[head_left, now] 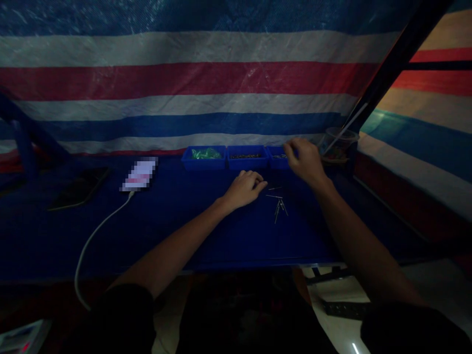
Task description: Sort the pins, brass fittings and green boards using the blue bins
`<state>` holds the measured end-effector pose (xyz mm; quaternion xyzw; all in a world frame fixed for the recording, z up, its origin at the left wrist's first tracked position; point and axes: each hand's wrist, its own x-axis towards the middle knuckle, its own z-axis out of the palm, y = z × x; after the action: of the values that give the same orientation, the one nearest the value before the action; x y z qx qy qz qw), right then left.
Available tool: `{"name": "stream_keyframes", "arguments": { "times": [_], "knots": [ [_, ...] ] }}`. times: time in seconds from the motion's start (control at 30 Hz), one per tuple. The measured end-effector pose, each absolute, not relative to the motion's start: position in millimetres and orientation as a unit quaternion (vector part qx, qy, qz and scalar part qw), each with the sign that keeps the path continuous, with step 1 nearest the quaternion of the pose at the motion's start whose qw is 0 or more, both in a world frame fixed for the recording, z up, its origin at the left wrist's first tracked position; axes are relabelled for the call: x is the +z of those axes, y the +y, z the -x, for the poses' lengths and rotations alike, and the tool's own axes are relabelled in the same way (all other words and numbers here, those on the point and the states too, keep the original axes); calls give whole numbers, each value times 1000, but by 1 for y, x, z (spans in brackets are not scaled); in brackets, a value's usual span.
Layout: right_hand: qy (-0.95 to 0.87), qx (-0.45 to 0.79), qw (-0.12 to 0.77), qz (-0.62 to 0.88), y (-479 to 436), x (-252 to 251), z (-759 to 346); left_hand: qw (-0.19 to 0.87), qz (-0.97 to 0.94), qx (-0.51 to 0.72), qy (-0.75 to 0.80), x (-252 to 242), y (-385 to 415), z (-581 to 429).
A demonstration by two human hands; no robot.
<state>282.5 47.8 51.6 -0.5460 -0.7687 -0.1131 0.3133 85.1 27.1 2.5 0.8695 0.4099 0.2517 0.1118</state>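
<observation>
My left hand [246,190] rests on the blue tabletop, fingers loosely bent and the thumb apart from them; nothing shows in it. Just right of it lie several thin metal pins [280,204], some crossing each other. My right hand [305,158] is over the right blue bin [275,161], which contains more thin metal pieces. Its fingers are bent together toward the thumb, and whatever they may hold is too small to make out. The middle blue bin [248,163] has small brownish parts in it. Green material in clear plastic fills the left blue bin [203,164].
A lit phone [140,173] with a white cable [90,238] lies on the left of the table, beside a dark phone [80,188]. At the back right stands a clear plastic tub [339,140]. Striped tarpaulin [184,78] hangs behind; a dark slanted post [396,61] rises at right.
</observation>
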Motion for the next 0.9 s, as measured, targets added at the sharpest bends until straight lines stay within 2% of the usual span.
{"name": "stream_keyframes", "arguments": {
  "times": [0.1,0.23,0.4,0.6,0.77,0.9],
  "knots": [
    [-688,-162,306,638,61,45,-299,74,-913,176,359,1,23,-95],
    [-702,-127,237,660,59,24,-303,27,-933,132,333,1,17,-100],
    [-808,-39,193,556,46,23,-290,7,-911,139,388,-3,18,-92],
    [-888,52,185,418,29,28,-261,62,-840,247,479,-2,36,-77],
    [-846,-49,253,467,28,47,-261,165,-787,344,484,10,35,-83],
    [-733,-151,305,589,48,56,-293,155,-830,291,451,7,29,-106]
  ]
}}
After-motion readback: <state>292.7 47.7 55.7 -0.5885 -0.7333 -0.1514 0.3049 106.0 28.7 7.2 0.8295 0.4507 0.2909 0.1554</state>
